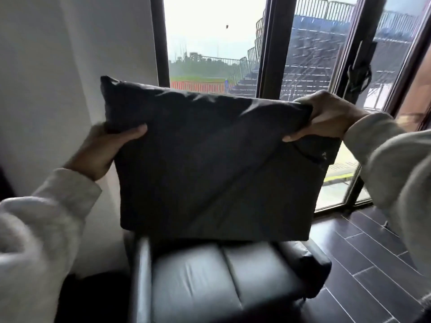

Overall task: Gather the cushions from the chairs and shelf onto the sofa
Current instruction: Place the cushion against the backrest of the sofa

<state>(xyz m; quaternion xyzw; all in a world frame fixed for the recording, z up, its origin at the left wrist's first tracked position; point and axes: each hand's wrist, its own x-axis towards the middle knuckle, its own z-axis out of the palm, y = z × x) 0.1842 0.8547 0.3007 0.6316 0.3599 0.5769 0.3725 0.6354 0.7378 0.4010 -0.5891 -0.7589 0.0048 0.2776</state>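
— Where is the cushion (210,164)?

— Held up in the air, upright and facing the camera, over the back part of a black leather seat (210,283). It is dark grey, square and slightly tilted, with its top left corner higher than its top right. Its lower edge hides the rear of the seat. I cannot tell whether it touches the leather there.

— Who has hold of it?

— Both hands. The left hand (102,150) grips the left edge a little below the top corner, with the thumb (133,134) lying across the front of the fabric and the fingers hidden behind. The right hand (326,115) is clenched on the top right corner, bunching the cloth, with its thumb (300,136) pressed onto the front.

— What about the seat itself?

— It has padded arms on both sides and a seam running down the middle of the seat pad. Whether it is an armchair or the end of a sofa I cannot tell, because the view is blurred.

— And around it?

— A white wall (58,66) is on the left and a dark plank floor (363,252) on the right. Behind is a tall window (210,43) with dark frames, and through it show tiered stands, metal railings and an orange barrier. Cream sleeves (35,229) cover both arms down to the wrists.
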